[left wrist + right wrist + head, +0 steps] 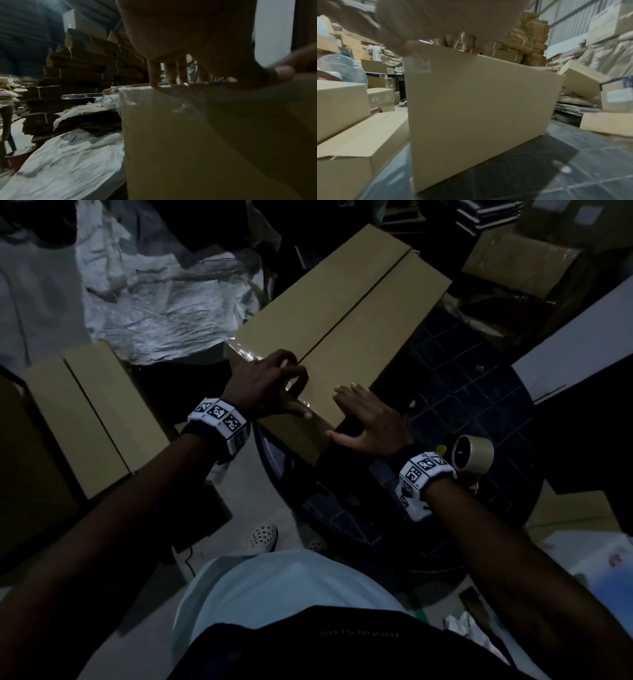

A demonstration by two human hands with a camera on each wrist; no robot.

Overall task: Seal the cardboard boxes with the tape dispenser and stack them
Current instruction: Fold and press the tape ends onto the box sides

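The left hand [265, 386] presses curled fingers on clear tape [246, 356] at the box [342, 313] end. The right hand [368, 419] rests beside it, fingers spread flat on top.

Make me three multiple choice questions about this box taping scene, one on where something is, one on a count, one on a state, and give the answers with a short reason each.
1. Where does the tape roll lie?
A. On the dark tabletop, beside the right wrist
B. On top of the long box
C. On the floor by the shoe

2. How many hands touch the long cardboard box?
A. None
B. One
C. Two

3. What is the state of the long box's centre seam past the hands?
A. Covered with tape along its full length
B. Flaps closed, seam bare of tape
C. Flaps standing open

Answers:
1. A, the head view shows the roll on the tabletop next to the right wrist.
2. C, the left hand presses at the seam's near end and the right hand rests on the near corner.
3. B, the flaps meet flat, and glossy tape shows only at the near end.
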